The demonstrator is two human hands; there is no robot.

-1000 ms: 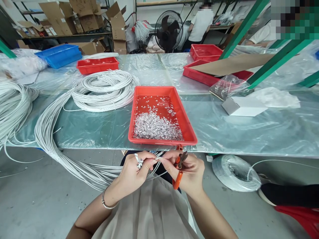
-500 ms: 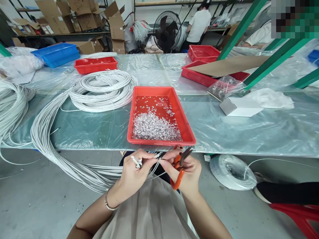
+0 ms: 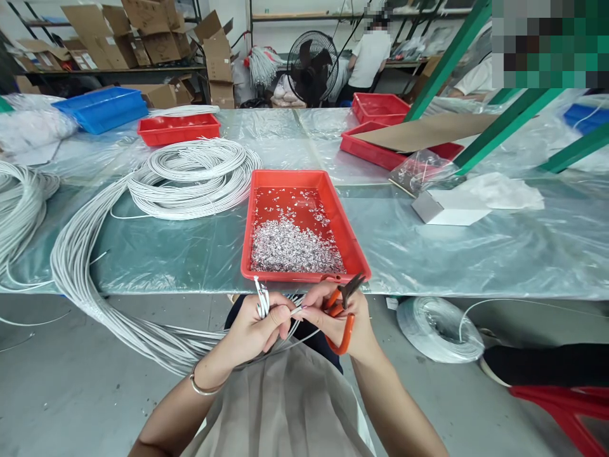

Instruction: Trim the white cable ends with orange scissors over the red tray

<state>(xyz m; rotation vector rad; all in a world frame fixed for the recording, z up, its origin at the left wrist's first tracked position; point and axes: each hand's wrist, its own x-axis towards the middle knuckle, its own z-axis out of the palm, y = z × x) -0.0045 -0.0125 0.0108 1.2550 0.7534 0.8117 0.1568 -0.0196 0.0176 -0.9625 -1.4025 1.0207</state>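
My left hand (image 3: pixel 254 330) is closed around several thin white cables, whose ends (image 3: pixel 261 298) stick up above the fist. Its thumb and fingertips pinch a cable just left of my right hand (image 3: pixel 354 327). That hand has orange-handled cutting pliers (image 3: pixel 349 333) tucked in the palm, dark jaws pointing up and right, while its thumb and forefinger grip the same cable. From my lap a long bundle of white cables (image 3: pixel 78 247) runs left and up onto the table. Just beyond both hands, a red tray (image 3: pixel 349 235) holds a heap of small shiny metal pieces (image 3: pixel 295 249).
Coiled white cable (image 3: pixel 190 181) lies on the plastic-covered table, behind it a red bin (image 3: pixel 178 130) and blue bin (image 3: pixel 99 111). A white box (image 3: pixel 451 208) and green posts (image 3: pixel 509 127) stand right. Below is a wrapped cable coil (image 3: pixel 440 330). Co-workers sit farther back.
My left hand has turned, so the cable ends now stand upright above it. Both hands remain close together, and the pliers stay in my right hand. The view has shifted slightly.
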